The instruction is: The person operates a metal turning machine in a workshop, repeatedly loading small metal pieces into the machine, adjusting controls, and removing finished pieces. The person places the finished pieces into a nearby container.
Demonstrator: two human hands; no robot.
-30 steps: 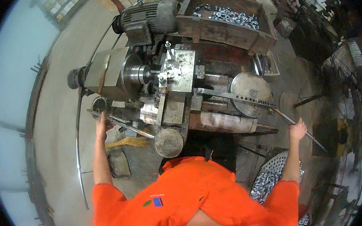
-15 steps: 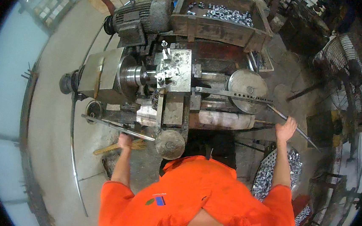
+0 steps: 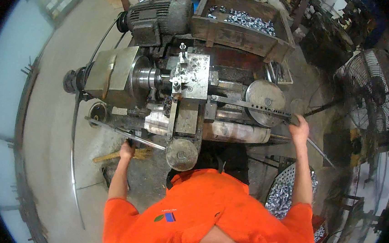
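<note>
A lathe-like machine stands in front of me, with a shiny round chuck [image 3: 146, 77] facing a bright metal tool block [image 3: 191, 75]. My left hand [image 3: 127, 150] is closed around a small dark handle [image 3: 131, 137], just below a long steel lever [image 3: 145, 140] that runs to a round disc [image 3: 182, 155]. On the right, my right hand [image 3: 299, 130] is wrapped round a slanting steel rod [image 3: 321, 152], close to the end of a flat bar with a row of holes [image 3: 239, 103]. That bar crosses a larger round disc [image 3: 266, 97].
A wooden box [image 3: 238, 36] of shiny metal nuts sits behind the machine, beside an electric motor [image 3: 159, 18]. A perforated basin [image 3: 286, 176] of similar parts is below my right arm. A fan [image 3: 370, 89] stands far right; a long thin rod [image 3: 73, 157] lies left.
My right hand has moved up and left along the rod to the perforated bar's end. My left hand has shifted slightly left, and the whole view has moved a little.
</note>
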